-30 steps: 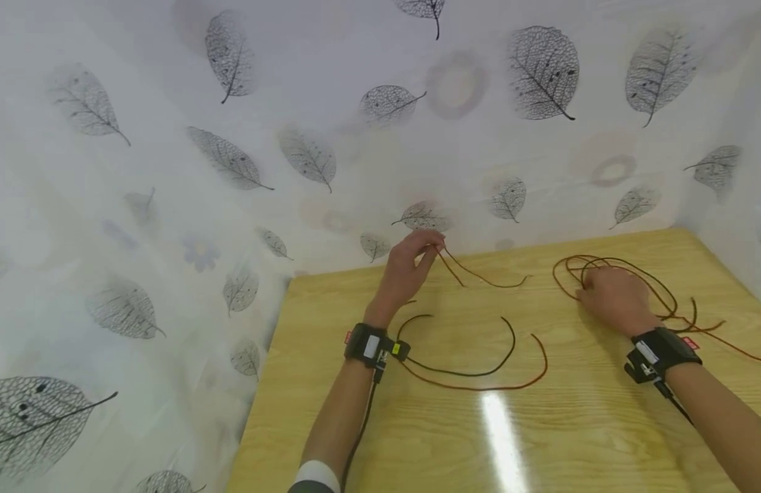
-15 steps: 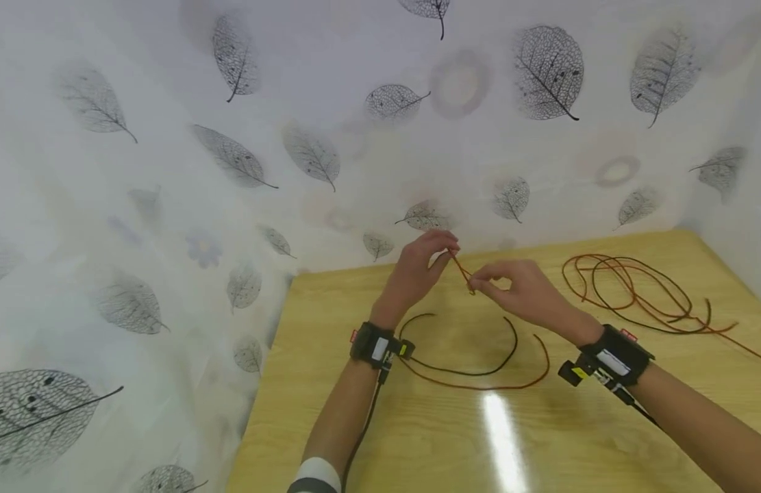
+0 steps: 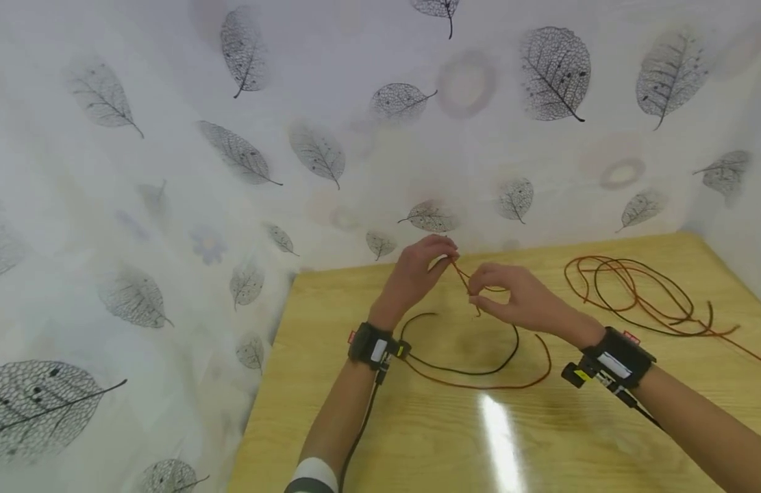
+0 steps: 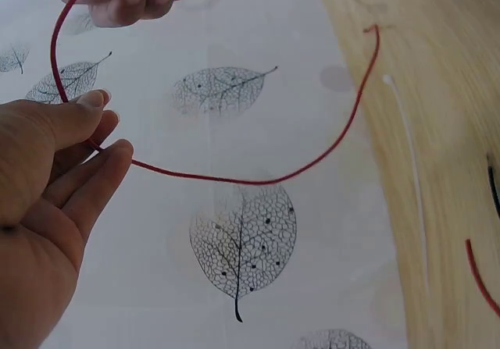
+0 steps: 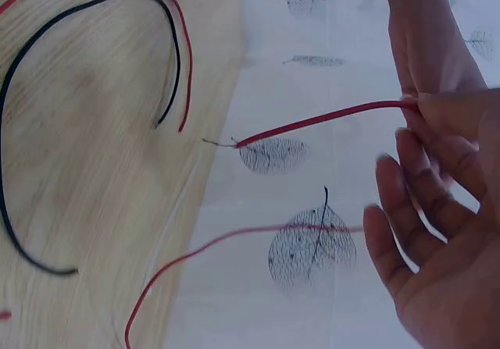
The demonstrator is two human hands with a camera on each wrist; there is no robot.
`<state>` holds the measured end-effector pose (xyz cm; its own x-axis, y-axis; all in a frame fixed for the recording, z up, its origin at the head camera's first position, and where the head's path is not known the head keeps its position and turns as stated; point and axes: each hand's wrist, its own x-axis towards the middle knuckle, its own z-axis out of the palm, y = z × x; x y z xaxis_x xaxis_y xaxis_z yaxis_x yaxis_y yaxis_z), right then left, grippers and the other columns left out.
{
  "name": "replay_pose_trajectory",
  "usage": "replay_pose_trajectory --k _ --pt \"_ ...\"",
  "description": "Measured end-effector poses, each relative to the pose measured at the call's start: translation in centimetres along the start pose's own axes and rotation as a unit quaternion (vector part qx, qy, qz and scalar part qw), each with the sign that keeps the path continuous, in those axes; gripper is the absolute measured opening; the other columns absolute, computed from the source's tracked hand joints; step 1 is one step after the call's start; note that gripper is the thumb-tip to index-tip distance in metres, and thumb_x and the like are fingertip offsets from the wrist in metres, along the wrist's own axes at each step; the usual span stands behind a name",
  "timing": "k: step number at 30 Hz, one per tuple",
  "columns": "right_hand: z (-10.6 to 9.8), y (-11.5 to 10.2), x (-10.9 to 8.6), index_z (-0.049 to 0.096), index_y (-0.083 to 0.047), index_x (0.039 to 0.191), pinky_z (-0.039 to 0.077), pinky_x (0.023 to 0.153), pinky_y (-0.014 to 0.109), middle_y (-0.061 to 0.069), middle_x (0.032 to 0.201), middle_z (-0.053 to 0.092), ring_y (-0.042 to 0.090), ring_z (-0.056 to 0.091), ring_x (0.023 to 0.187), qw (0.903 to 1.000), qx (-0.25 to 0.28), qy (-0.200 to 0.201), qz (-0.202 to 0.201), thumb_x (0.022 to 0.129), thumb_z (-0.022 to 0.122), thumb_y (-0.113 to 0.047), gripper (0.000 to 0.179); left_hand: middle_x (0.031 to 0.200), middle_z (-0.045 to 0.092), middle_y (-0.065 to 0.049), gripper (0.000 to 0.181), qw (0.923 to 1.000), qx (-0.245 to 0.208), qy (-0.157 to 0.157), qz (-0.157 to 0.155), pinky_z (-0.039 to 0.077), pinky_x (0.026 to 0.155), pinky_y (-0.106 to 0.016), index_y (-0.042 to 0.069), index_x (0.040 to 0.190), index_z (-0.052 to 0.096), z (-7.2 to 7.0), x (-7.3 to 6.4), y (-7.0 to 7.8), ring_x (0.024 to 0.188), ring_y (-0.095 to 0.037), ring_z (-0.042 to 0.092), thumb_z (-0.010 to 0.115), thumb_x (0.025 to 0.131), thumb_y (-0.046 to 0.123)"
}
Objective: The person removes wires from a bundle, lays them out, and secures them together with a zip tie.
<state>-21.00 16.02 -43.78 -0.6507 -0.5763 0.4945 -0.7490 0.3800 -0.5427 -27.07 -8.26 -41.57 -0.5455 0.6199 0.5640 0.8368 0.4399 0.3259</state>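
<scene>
Running down the near part of the wood tbl (image 3: 417, 445), a glare streak (image 3: 502, 438) sits btwn the L forearm (image 3: 337, 414) & the R forearm (image 3: 703, 414). L one has a white sleeve end (image 3: 317, 472) w/ a grey edge. Ea. wrist wears a black band w/ a small cam & a cable: L strap (image 3: 369, 344), R strap (image 3: 620, 357).

Past the glare, a loose red cord (image 3: 491, 388) lies on the tbl in a curve; inside it a loose black cord (image 3: 479, 374) bends round approx. like an open loop. Both pass out of sight by the L strap's cam.

Farther off, toward the tbl's back edge, R hand (image 3: 516, 296) has thumb & index together, clamped on the held red cord (image 5: 320, 120); one end sticks out of that pinch, per R wrist view. L hand (image 3: 417, 274), just beside & a bit farther away, grips the cord btwn thumb & fingertips; from there it sweeps out in a wide curve, per L wrist view.

Well off to the R, a tangle of red & black cords (image 3: 635, 298) lies in loops, one red strand trailing to the edge of view.

Behind it all, pale wall covering (image 3: 368, 157) w/ grey leaf prints.
</scene>
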Motion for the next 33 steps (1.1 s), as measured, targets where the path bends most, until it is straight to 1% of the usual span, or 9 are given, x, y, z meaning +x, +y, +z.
replay_pose_trajectory --k 5,9,13,18,22,24,26,30,33 --pt "-2.3 -0.4 -1.8 0.074 -0.027 0.103 0.057 0.071 0.032 -0.02 0.09 0.072 0.001 0.069 0.084 0.999 -0.039 -0.02 0.003 0.093 0.075 -0.009 0.021 0.103 0.07 -0.001 0.01 0.9967 0.08 -0.008 -0.014 0.052 0.083 -0.022 0.009 0.105 0.076 -0.3 -1.7 -1.9 0.095 -0.016 0.064 0.069 0.099 0.011" --pt "-4.3 -0.5 -3.0 0.078 -0.028 0.103 0.054 0.066 0.028 -0.019 0.094 0.072 0.0 0.066 0.081 0.9968 -0.077 -0.019 -0.014 0.088 0.079 -0.007 0.026 0.102 0.07 -0.001 0.011 0.9936 0.104 -0.01 -0.043 0.054 0.082 -0.024 0.01 0.107 0.076 -0.7 -3.1 -3.9 0.095 -0.017 0.064 0.068 0.1 0.012" --pt "-5.6 -0.1 -4.4 0.079 -0.03 0.101 0.052 0.064 0.025 -0.019 0.094 0.072 -0.002 0.064 0.079 0.9943 -0.096 -0.032 -0.033 0.085 0.081 -0.006 0.029 0.103 0.071 -0.001 0.01 0.9891 0.137 0.016 -0.052 0.055 0.085 -0.029 0.011 0.105 0.077 -1.5 -4.0 -5.4 0.096 -0.018 0.066 0.069 0.099 0.014" --pt "-7.0 2.0 -7.2 0.081 -0.03 0.097 0.05 0.058 0.023 -0.022 0.09 0.071 -0.006 0.061 0.074 0.9902 -0.125 -0.058 0.021 0.085 0.083 -0.01 0.024 0.101 0.075 0.003 0.009 0.984 0.164 0.042 -0.056 0.052 0.089 -0.04 0.017 0.101 0.08 -3.0 -5.0 -6.4 0.094 -0.018 0.068 0.079 0.092 0.017" --pt "-7.2 4.5 -9.6 0.082 -0.027 0.096 0.052 0.059 0.023 -0.018 0.09 0.073 -0.004 0.064 0.073 0.979 -0.142 -0.102 0.105 0.088 0.082 -0.015 0.014 0.098 0.076 0.002 0.012 0.9891 0.126 -0.031 -0.07 0.054 0.09 -0.037 0.016 0.1 0.08 -3.2 -6.1 -6.1 0.092 -0.018 0.069 0.081 0.089 0.011" --pt "-7.0 5.3 -10.3 0.082 -0.025 0.097 0.055 0.062 0.024 -0.015 0.091 0.075 -0.001 0.066 0.075 0.9702 -0.143 -0.138 0.139 0.09 0.08 -0.019 0.009 0.098 0.074 0.002 0.013 0.9875 0.097 -0.079 -0.096 0.055 0.086 -0.031 0.015 0.101 0.078 -2.7 -6.8 -5.6 0.089 -0.015 0.069 0.08 0.09 0.009" --pt "-6.5 5.8 -10.7 0.082 -0.023 0.098 0.056 0.065 0.026 -0.014 0.092 0.075 0.001 0.067 0.077 0.9631 -0.139 -0.169 0.157 0.092 0.078 -0.022 0.008 0.097 0.073 0.003 0.012 0.9779 0.07 -0.135 -0.143 0.056 0.078 -0.027 0.014 0.101 0.078 -2.2 -7.6 -5.1 0.086 -0.013 0.067 0.079 0.09 0.008" --pt "-5.0 6.6 -10.9 0.082 -0.019 0.095 0.056 0.066 0.027 -0.014 0.089 0.072 0.003 0.066 0.075 0.9564 -0.126 -0.201 0.17 0.091 0.079 -0.023 0.007 0.094 0.073 0.007 0.011 0.946 0.01 -0.225 -0.233 0.055 0.076 -0.028 0.014 0.1 0.08 -1.4 -9.2 -4.7 0.084 -0.009 0.065 0.08 0.09 0.009" --pt "-3.8 7.4 -11.4 0.082 -0.022 0.092 0.054 0.065 0.026 -0.016 0.086 0.069 0.003 0.063 0.074 0.957 -0.112 -0.199 0.178 0.089 0.081 -0.021 0.003 0.092 0.073 0.01 0.011 0.9301 -0.029 -0.259 -0.259 0.055 0.078 -0.029 0.016 0.098 0.081 -0.7 -10.5 -5.3 0.085 -0.009 0.065 0.081 0.089 0.01"
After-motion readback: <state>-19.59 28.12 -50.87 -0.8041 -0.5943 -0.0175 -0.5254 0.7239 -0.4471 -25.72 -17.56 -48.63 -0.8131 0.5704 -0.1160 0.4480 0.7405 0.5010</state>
